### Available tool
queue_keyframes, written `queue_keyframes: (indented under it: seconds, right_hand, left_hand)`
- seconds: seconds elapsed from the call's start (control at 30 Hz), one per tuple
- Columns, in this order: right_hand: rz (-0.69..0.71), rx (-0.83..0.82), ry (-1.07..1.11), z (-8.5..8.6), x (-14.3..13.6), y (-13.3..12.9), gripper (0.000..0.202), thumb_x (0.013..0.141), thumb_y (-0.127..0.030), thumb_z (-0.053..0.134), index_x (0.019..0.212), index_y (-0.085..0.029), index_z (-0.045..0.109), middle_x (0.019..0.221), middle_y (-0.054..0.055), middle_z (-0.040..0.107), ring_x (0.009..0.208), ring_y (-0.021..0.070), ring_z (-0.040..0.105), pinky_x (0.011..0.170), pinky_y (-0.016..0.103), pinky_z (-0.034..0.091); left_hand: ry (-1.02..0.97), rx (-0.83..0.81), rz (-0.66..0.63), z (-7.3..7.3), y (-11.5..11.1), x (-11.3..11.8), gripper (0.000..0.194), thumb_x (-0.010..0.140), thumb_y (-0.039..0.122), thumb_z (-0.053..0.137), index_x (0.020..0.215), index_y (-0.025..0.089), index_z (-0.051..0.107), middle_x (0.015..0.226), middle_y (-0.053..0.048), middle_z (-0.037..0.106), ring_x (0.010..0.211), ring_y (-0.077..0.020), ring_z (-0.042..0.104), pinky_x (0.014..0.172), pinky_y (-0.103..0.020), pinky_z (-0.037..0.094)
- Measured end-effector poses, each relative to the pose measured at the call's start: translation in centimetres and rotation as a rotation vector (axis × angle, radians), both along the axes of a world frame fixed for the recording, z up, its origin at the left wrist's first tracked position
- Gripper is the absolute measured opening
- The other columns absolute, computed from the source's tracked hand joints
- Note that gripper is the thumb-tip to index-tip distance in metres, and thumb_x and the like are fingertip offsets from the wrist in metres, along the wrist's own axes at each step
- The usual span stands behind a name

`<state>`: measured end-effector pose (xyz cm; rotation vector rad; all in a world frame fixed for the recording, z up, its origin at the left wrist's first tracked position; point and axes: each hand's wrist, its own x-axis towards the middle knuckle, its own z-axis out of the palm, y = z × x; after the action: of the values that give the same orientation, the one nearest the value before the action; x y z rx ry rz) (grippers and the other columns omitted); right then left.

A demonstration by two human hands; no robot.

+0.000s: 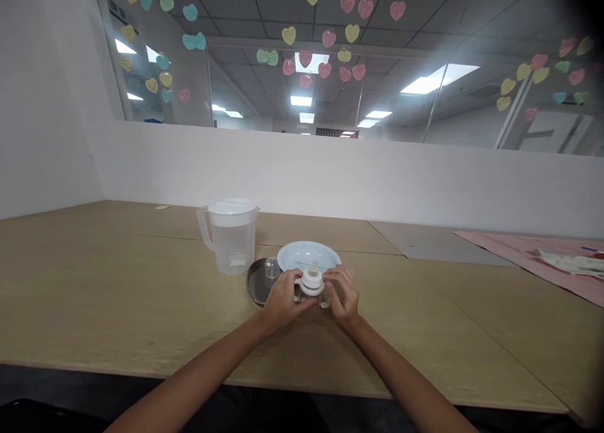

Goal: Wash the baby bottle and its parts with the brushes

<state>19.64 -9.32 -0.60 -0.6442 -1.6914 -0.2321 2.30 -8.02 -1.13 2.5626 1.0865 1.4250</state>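
Between my two hands is a baby bottle with a white collar, a clear teat on top and side handles. My left hand is closed around its left side, thumb across the front. On the right side, my right hand grips it with bent fingers. The lower part of the bottle is partly hidden by my fingers. Just behind it lies a pale blue-white dish. A clear cap stands on a dark round tray, left of my left hand.
A lidded clear plastic pitcher holding liquid stands at the back left. On the far right a pink cloth bears a white packet. A white wall with a window rises behind the wooden table.
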Motion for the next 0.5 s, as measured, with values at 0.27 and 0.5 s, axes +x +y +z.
queue_keyframes:
  seconds: [0.27,0.5]
  right_hand:
    - [-0.001,0.138,-0.014,-0.23,-0.33,0.10,0.017,0.071,-0.006,0.041,0.070,-0.019,0.052,0.080,0.005,0.053,0.078,0.0173,0.048,0.075,0.039,0.038]
    - [-0.053,0.009,0.086,-0.42,-0.11,0.36,0.017,0.072,-0.009,0.039,0.060,-0.019,0.047,0.071,0.003,0.050,0.071,0.0159,0.047,0.072,0.037,0.036]
  left_hand:
    - [0.023,-0.049,-0.046,0.81,-0.41,0.07,0.046,0.072,0.048,0.054,0.106,0.018,0.045,0.100,-0.008,0.056,0.094,-0.0222,0.051,0.080,-0.036,0.041]
    - [0.028,-0.051,-0.048,0.88,-0.47,0.02,0.051,0.071,0.049,0.055,0.109,0.017,0.043,0.104,-0.009,0.055,0.097,-0.0228,0.049,0.083,-0.038,0.040]
